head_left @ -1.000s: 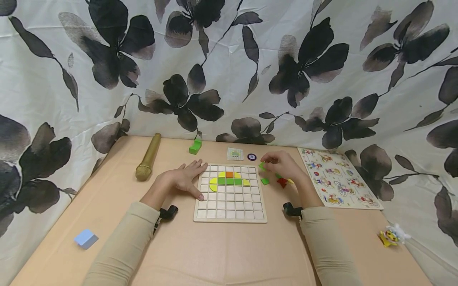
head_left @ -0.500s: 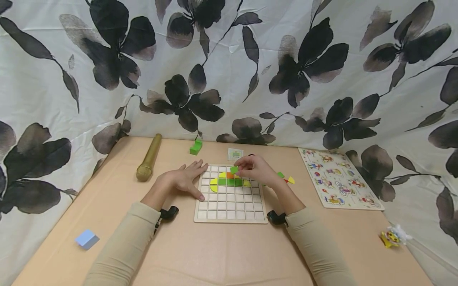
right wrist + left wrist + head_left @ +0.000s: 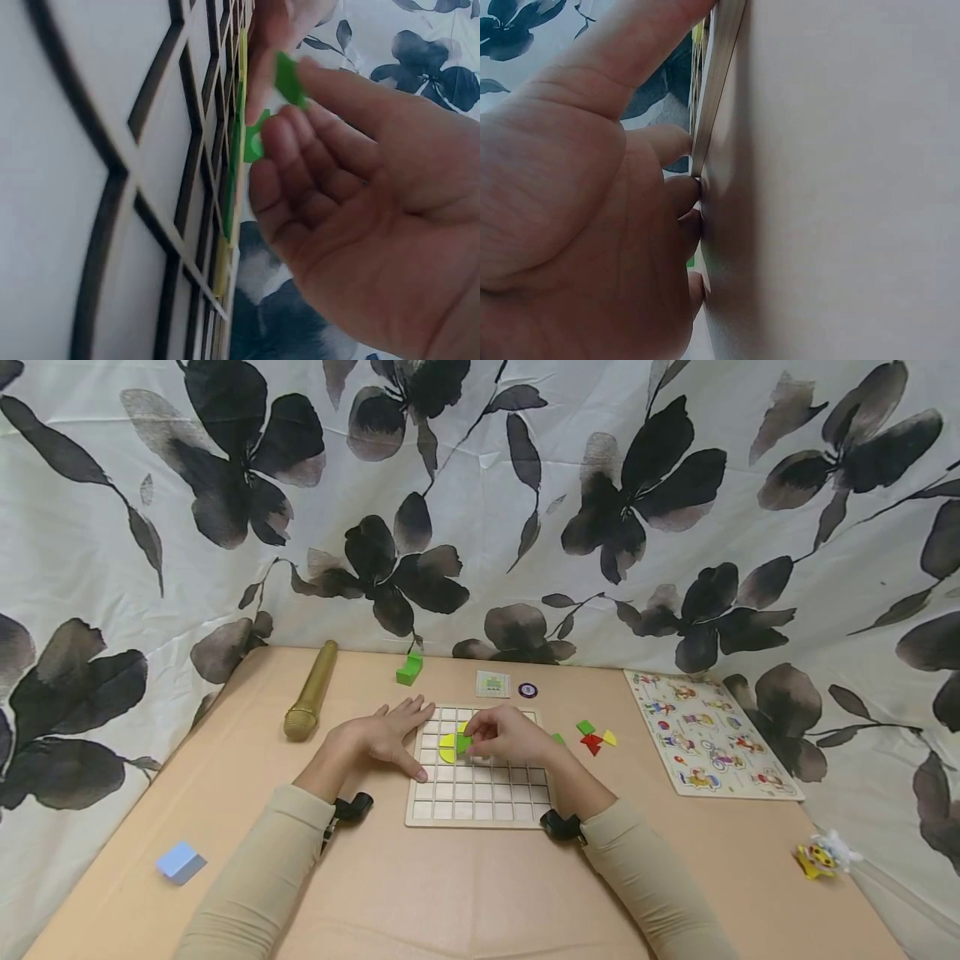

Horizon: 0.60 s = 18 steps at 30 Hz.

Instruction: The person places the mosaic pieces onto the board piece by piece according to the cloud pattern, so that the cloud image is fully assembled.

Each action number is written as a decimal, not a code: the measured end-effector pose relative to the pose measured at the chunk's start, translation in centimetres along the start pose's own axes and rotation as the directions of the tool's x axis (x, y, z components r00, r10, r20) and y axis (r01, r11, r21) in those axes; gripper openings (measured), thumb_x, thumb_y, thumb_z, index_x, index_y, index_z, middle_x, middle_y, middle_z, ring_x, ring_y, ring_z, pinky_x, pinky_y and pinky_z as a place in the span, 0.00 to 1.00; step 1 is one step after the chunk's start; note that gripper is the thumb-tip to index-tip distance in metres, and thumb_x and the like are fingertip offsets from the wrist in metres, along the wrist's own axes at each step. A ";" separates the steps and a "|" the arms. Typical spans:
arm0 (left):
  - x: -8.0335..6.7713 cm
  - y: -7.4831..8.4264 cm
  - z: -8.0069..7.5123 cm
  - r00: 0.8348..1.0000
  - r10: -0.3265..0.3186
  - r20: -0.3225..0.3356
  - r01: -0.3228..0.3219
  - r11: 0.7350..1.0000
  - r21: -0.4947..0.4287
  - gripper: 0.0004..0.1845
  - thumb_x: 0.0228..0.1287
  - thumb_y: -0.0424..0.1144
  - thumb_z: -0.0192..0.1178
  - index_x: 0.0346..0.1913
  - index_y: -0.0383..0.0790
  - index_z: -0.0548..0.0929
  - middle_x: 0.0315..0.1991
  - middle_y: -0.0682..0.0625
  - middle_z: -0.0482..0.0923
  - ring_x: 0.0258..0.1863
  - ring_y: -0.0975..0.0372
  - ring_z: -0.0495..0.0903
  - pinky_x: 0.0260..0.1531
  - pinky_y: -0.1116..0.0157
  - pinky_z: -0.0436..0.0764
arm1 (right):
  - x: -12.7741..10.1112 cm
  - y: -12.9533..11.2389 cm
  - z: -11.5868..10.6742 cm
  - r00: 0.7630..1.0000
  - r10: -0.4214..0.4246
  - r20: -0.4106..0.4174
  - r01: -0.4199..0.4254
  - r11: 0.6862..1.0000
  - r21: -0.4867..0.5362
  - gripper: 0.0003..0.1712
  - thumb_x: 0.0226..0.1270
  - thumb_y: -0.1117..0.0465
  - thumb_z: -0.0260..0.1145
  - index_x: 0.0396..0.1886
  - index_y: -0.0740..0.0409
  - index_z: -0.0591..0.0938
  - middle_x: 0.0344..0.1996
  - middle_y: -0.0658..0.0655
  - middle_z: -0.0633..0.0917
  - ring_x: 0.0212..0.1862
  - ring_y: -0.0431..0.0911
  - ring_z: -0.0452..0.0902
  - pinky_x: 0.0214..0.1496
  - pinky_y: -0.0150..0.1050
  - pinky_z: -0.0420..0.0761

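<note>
The right hand (image 3: 504, 737) hovers over the far left part of the grid board (image 3: 480, 797), thumb and fingertip pinching a small green tile (image 3: 287, 77), apparently just above the yellow and green pieces already set there. The left hand (image 3: 384, 735) lies flat with fingers straight, pressed against the board's left edge. Loose coloured tiles (image 3: 594, 737) lie on the table (image 3: 450, 893) beyond the board's right edge, with a gold microphone (image 3: 311, 690) near the table's far left corner.

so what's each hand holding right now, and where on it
The right hand pinches a small green tile by its edges between thumb and fingertip, over the grid board. The left hand holds nothing; it rests flat against the board's left edge.
</note>
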State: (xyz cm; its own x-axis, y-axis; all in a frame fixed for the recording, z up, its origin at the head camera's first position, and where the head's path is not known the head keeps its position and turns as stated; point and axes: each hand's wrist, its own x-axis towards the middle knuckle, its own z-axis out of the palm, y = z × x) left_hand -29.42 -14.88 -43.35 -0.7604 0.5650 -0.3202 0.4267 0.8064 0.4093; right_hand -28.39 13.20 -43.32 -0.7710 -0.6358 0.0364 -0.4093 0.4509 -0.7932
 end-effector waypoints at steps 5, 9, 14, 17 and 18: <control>0.0 0.0 0.0 1.000 -0.003 -0.002 0.003 1.000 0.001 0.72 0.49 0.70 0.75 0.85 0.40 0.44 0.86 0.37 0.33 0.85 0.43 0.33 0.81 0.36 0.38 | 0.0 0.1 0.6 0.998 0.005 0.056 0.003 0.990 -0.139 0.11 0.62 0.61 0.79 0.43 0.57 0.88 0.26 0.48 0.83 0.30 0.40 0.74 0.32 0.31 0.74; 0.0 -0.1 0.1 1.000 -0.004 -0.001 0.004 1.000 -0.007 0.72 0.48 0.70 0.75 0.85 0.41 0.44 0.86 0.37 0.33 0.85 0.43 0.33 0.81 0.36 0.38 | 0.0 0.2 1.1 0.998 0.017 0.065 -0.003 0.978 -0.210 0.10 0.62 0.60 0.79 0.41 0.55 0.88 0.25 0.47 0.82 0.30 0.39 0.74 0.32 0.31 0.74; 0.0 0.0 0.1 1.000 -0.005 -0.002 0.005 1.000 -0.011 0.72 0.48 0.70 0.76 0.85 0.41 0.44 0.86 0.38 0.33 0.85 0.44 0.33 0.81 0.36 0.38 | 0.1 0.2 1.1 0.998 0.016 0.067 0.001 0.969 -0.246 0.12 0.60 0.60 0.81 0.41 0.54 0.88 0.25 0.47 0.82 0.30 0.39 0.75 0.33 0.32 0.75; -0.1 0.0 0.0 1.000 -0.005 -0.003 0.004 1.000 -0.012 0.72 0.48 0.70 0.76 0.85 0.41 0.45 0.86 0.37 0.33 0.85 0.43 0.33 0.81 0.36 0.38 | -0.1 -0.2 0.8 0.998 0.013 0.061 0.002 0.971 -0.241 0.13 0.59 0.59 0.81 0.42 0.55 0.88 0.26 0.47 0.83 0.31 0.39 0.75 0.34 0.32 0.75; -0.1 0.0 0.0 1.000 -0.003 -0.003 0.003 1.000 -0.011 0.72 0.48 0.70 0.76 0.85 0.40 0.45 0.86 0.37 0.33 0.85 0.43 0.33 0.81 0.36 0.38 | -0.2 -0.4 0.5 0.998 0.014 0.054 -0.001 0.973 -0.232 0.13 0.60 0.59 0.81 0.43 0.55 0.88 0.26 0.47 0.83 0.32 0.40 0.76 0.34 0.32 0.76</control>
State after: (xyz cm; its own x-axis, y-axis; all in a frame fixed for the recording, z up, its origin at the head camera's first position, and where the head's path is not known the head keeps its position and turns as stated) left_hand -29.37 -14.91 -43.35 -0.7635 0.5617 -0.3186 0.4186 0.8062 0.4181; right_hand -27.84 12.78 -43.32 -0.7494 -0.6620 -0.0077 -0.5101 0.5848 -0.6307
